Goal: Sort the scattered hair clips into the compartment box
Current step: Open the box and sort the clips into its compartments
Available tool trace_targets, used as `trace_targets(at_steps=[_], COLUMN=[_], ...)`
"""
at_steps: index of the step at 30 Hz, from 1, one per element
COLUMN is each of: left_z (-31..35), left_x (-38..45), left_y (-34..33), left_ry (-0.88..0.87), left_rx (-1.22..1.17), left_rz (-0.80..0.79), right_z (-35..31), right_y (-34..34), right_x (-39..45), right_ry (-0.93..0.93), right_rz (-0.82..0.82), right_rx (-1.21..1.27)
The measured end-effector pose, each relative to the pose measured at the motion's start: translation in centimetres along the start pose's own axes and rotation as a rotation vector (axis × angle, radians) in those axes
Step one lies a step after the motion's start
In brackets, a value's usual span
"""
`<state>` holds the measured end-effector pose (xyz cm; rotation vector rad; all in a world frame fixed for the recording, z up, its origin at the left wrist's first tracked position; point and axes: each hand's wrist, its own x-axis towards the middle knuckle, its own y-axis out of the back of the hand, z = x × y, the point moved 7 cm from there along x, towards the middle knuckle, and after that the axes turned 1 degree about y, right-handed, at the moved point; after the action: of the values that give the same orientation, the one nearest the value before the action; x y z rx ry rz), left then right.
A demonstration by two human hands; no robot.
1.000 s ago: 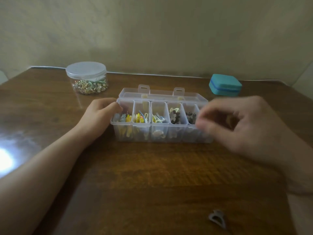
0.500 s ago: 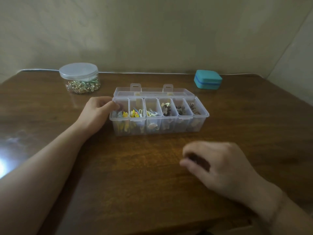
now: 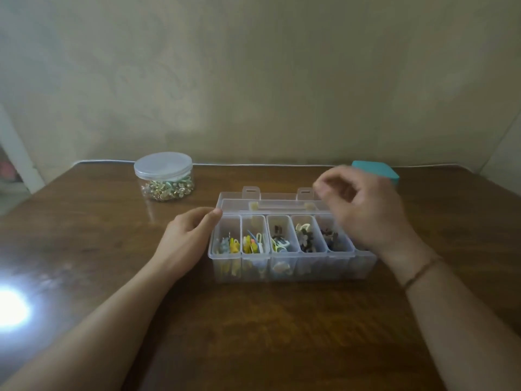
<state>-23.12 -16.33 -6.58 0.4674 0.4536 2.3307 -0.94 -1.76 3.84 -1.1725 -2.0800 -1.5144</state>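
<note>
Compartment box (image 3: 293,266): open on counter (image 3: 253,334), left hand (image 3: 187,244) bracing its left end, grip loosely curled. Right hand (image 3: 363,210) above right-end compartments, grip pinched; held clip not discernible. Risk: a release here could land in the wrong compartment or on the lid (image 3: 270,201).

The person is showing two bare forearms with no sleeves reaching into view. The left hand (image 3: 187,244) is wearing nothing. Below the right hand (image 3: 366,213), the wrist is wearing a thin reddish-brown cord bracelet (image 3: 421,272).
</note>
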Motion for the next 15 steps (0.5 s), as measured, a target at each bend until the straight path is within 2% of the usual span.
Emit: trace_targets(at_steps=[2,5,10,15], left_z=[-0.1,0.0,0.0,0.0], left_x=[0.1,0.1,0.1,0.2], left_y=[-0.1,-0.1,-0.2,-0.2], left_ry=[-0.008,-0.005,-0.003,0.007], left_rx=[0.012,0.02,0.022,0.023], left_rz=[0.008,0.019,0.025,0.012], right_z=[-0.8,-3.5,-4.0,-4.6], right_y=[-0.1,-4.3,-6.0,-7.5], right_x=[-0.3,-1.6,-0.3,0.7], right_ry=[0.059,0.131,0.084,0.12], right_rz=[-0.047,-0.342,-0.397,-0.484], right_rx=[-0.086,-0.268,-0.426,-0.623])
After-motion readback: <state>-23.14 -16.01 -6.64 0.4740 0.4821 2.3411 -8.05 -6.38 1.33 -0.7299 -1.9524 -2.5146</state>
